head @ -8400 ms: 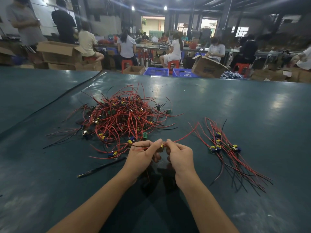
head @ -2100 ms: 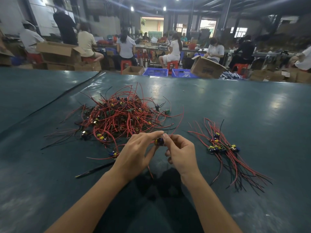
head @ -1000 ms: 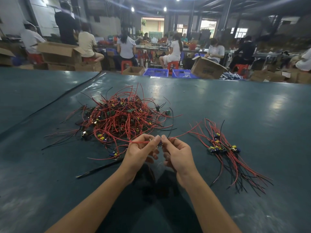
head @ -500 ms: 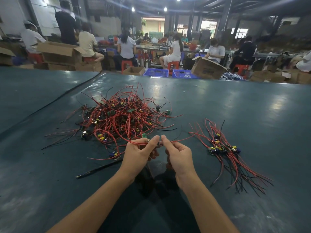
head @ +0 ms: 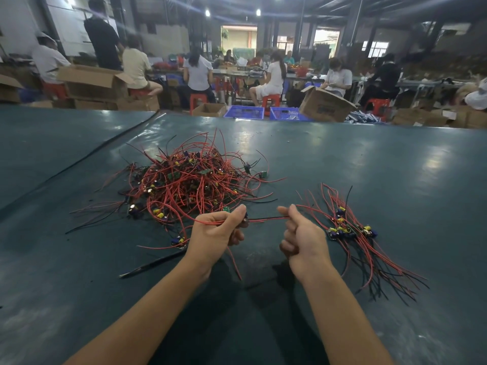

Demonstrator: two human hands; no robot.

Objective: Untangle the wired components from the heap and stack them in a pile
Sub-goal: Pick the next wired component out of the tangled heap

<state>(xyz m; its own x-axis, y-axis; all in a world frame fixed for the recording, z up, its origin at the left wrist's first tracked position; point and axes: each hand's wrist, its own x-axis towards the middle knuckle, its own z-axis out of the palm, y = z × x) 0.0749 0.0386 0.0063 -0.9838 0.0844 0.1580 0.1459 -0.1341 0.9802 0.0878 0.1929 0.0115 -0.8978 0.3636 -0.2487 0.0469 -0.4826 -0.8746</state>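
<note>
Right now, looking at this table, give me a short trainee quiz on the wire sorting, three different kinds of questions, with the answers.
1. True or false: the sorted pile lies to the left of the tangled heap on the table.
2. What stretches between the left hand and the right hand? A) red and black wires B) a blue crate C) nothing
3. Fill in: far more components lie in the ___ than in the sorted pile.

Key: 1 false, the sorted pile lies to the right. 2 A, both hands pinch them. 3 tangled heap.
</note>
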